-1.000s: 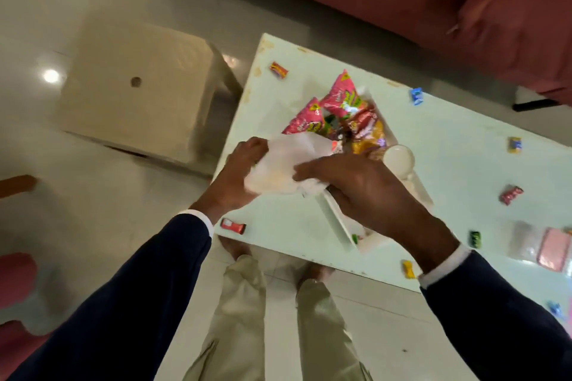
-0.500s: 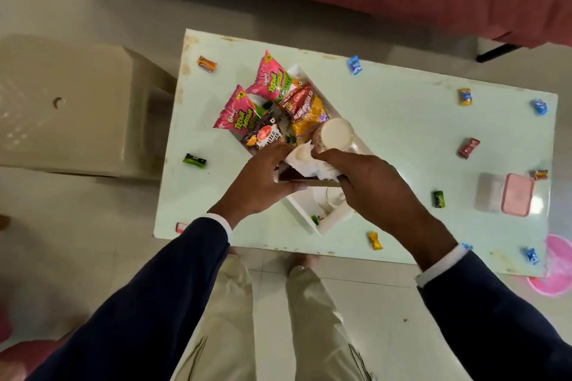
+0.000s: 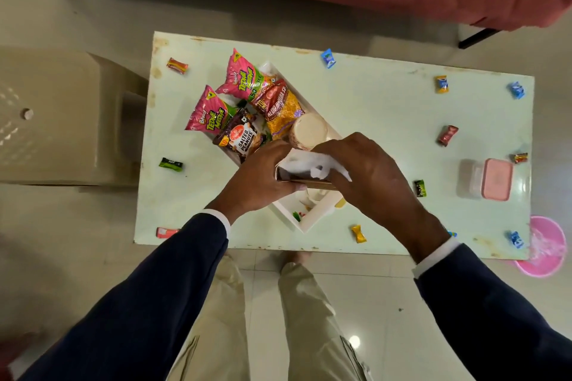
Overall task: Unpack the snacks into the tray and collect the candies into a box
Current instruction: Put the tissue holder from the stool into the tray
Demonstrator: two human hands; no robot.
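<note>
White crumpled bag mid-frame, over the tray. Left hand fingers curled, gripping its left edge; right hand fingers curled, pinching its right side.

The person wears a dark navy suit jacket with long sleeves. A narrow white shirt cuff shows at the end of each sleeve, just before the left hand and the right hand. The hands are bare, without gloves. The trousers are light beige, with a seam and a pocket edge visible. The feet look bare.
</note>
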